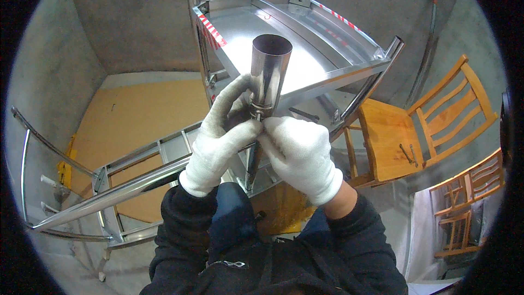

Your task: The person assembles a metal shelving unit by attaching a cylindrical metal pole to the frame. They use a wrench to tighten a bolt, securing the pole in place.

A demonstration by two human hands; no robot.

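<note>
A shiny round steel tube (266, 74) rises toward me at the near corner of a stainless steel frame, its open end up. My left hand (221, 131), in a white knitted glove, is closed round the tube's lower side, with the thumb at a narrow collar (262, 109). Close against it, my right hand (303, 153), gloved too, has its fingers bent and pressed together just below the collar. What the right fingers pinch is hidden. A thin metal piece shows between the two thumbs.
Behind the tube lies the steel shelf panel (305, 49) with red-and-white tape. A steel side frame (131, 186) reaches left over a cardboard sheet (147, 104). At right stands a wooden chair (390, 139) with two wrenches (406, 154) on its seat. Grey walls surround the spot.
</note>
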